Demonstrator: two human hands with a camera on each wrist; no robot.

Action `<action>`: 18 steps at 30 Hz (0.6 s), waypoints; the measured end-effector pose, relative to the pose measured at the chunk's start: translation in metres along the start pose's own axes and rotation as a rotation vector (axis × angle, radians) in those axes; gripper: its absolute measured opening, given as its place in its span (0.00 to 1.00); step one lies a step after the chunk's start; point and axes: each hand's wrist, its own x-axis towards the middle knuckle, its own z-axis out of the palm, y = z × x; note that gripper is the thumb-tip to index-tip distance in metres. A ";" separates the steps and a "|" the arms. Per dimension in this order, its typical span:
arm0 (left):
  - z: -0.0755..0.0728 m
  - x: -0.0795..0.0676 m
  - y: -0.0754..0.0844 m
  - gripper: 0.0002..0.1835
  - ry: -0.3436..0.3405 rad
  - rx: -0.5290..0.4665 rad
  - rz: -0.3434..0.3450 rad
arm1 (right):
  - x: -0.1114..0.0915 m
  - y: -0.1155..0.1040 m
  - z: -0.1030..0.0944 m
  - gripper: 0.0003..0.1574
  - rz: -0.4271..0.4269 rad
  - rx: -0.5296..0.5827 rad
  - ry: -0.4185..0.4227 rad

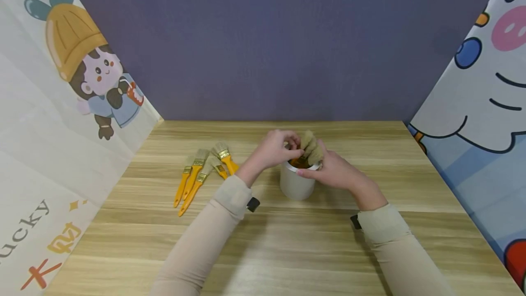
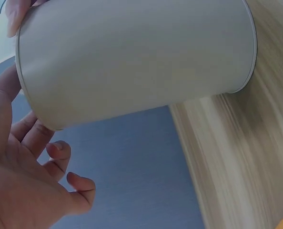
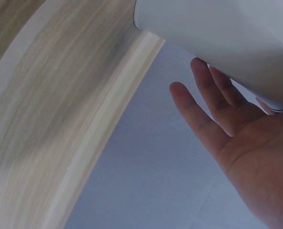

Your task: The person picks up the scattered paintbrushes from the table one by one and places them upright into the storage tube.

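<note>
A white cylindrical container stands upright on the table, with several paintbrushes in it, tan bristles up and leaning right. At the left of its mouth, my left hand pinches at a paintbrush; the grip is partly hidden. In the left wrist view that hand's ring and little fingers are bent, outside the container. My right hand holds the container's right side, thumb on the front of the rim. Its other fingers reach along the far side in the right wrist view.
Several paintbrushes with yellow handles lie fanned out on the wooden table, left of the container. One brush is partly behind my left forearm. A dark blue panel rises behind the table, with printed cloths on both sides.
</note>
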 end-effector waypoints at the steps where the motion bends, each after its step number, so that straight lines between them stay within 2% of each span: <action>1: -0.001 -0.001 0.001 0.13 0.000 0.003 -0.008 | 0.000 0.000 0.000 0.58 -0.001 -0.001 0.000; 10: -0.015 -0.002 0.002 0.18 0.028 -0.046 -0.039 | 0.000 -0.001 0.001 0.61 0.008 -0.009 0.021; 14: -0.031 -0.006 -0.003 0.18 0.068 -0.063 -0.051 | 0.000 -0.003 0.002 0.62 0.025 -0.038 0.048; 18: -0.054 -0.016 -0.012 0.18 0.124 -0.059 -0.083 | -0.001 -0.005 0.001 0.63 0.050 -0.046 0.055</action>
